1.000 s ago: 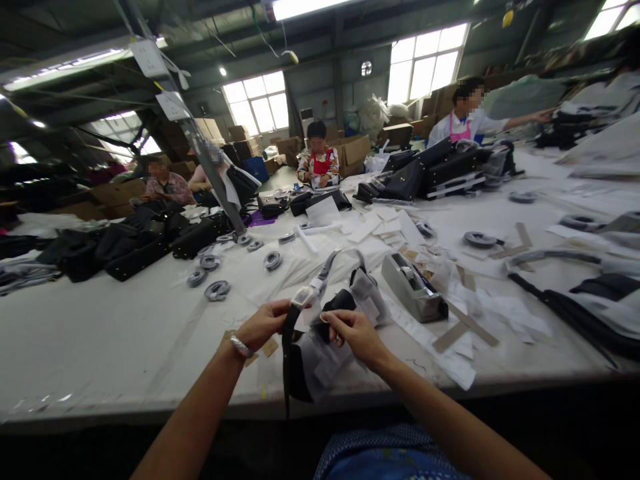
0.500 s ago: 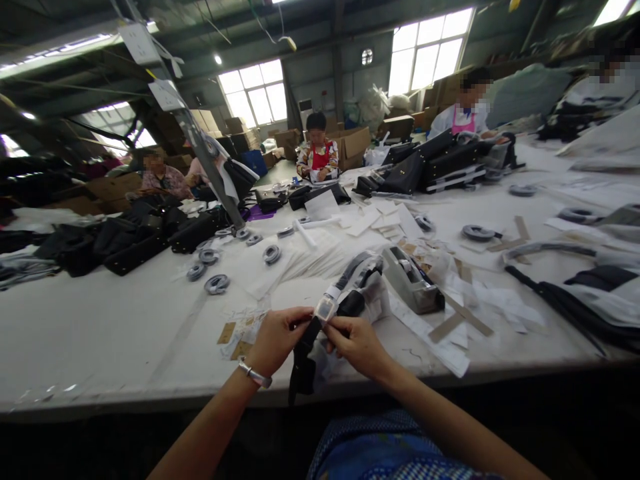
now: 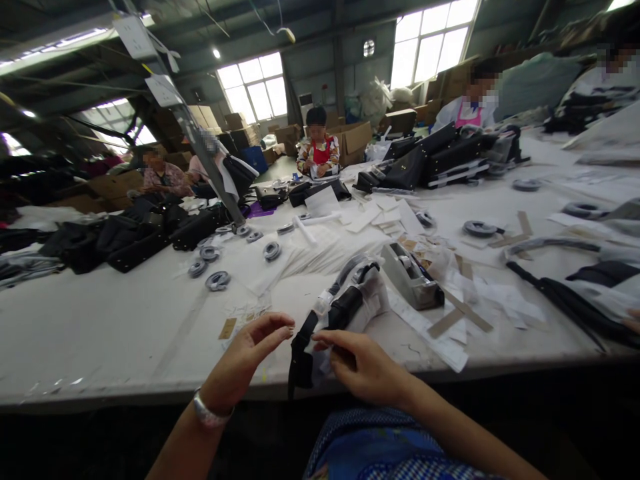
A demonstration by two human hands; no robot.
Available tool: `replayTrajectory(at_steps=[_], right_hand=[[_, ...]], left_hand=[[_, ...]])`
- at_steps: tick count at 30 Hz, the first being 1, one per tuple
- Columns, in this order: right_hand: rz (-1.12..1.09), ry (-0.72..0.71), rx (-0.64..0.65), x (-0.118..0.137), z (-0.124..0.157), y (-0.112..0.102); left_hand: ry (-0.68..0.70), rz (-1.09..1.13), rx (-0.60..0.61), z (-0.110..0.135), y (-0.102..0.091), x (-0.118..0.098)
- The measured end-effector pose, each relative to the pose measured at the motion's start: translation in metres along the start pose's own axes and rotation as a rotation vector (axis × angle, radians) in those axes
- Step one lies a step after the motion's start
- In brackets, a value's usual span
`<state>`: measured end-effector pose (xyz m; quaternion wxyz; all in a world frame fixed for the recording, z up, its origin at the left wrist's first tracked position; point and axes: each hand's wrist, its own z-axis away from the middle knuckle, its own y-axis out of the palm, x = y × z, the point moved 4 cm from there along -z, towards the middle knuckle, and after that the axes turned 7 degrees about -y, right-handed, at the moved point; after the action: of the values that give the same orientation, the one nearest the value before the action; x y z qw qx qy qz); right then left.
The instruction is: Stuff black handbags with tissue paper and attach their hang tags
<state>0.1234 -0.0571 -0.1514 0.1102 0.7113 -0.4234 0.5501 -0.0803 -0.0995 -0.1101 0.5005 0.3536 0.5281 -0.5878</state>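
A black bag (image 3: pixel 344 308) with a grey-wrapped handle lies on the table's near side, partly in white wrapping. Its black strap (image 3: pixel 301 343) runs down past the table's front edge. To the strap's left is my left hand (image 3: pixel 245 353), open, thumb and fingers bent with a small gap at the tips. On the other side my right hand (image 3: pixel 363 363) has its forefinger stretched toward the strap and its other fingers curled. Whether that fingertip touches the strap is unclear. A clear-wrapped buckle area (image 3: pixel 324 303) shows above both hands.
A grey tape dispenser (image 3: pixel 413 277) stands right of the bag, among paper strips (image 3: pixel 450 340). Several wrapped coils, such as one coil (image 3: pixel 218 281), lie farther back. Black bags (image 3: pixel 135 237) are heaped left. Co-workers sit beyond; another person's hand (image 3: pixel 633 323) shows far right.
Both hands have come off the wrapped buckle. My left hand has moved left and down, away from the strap; my right hand has dropped slightly. The buckle area now lies back toward the bag.
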Motion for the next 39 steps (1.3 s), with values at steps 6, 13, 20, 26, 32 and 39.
replayTrajectory(at_steps=[6,13,20,26,32,39], right_hand=[[0.344,-0.144,-0.017,0.008,0.004,-0.001],[0.546,-0.040,-0.003,0.002,0.012,-0.007],[0.449,-0.027,-0.001,0.002,0.017,-0.020],[0.166,0.057,-0.125,-0.004,0.021,-0.040],[-0.130,0.108,-0.289,-0.018,0.014,-0.037],[0.122,-0.002,-0.150,-0.029,-0.011,-0.009]], left_hand=[[0.021,0.252,-0.062,0.004,0.006,0.017],[0.061,0.428,-0.019,0.000,0.023,0.019],[0.053,0.611,-0.058,-0.001,0.031,0.022],[0.061,0.690,-0.105,-0.005,0.028,0.020],[0.114,0.577,-0.103,-0.011,0.030,0.026],[0.111,0.489,-0.098,-0.017,0.030,0.026]])
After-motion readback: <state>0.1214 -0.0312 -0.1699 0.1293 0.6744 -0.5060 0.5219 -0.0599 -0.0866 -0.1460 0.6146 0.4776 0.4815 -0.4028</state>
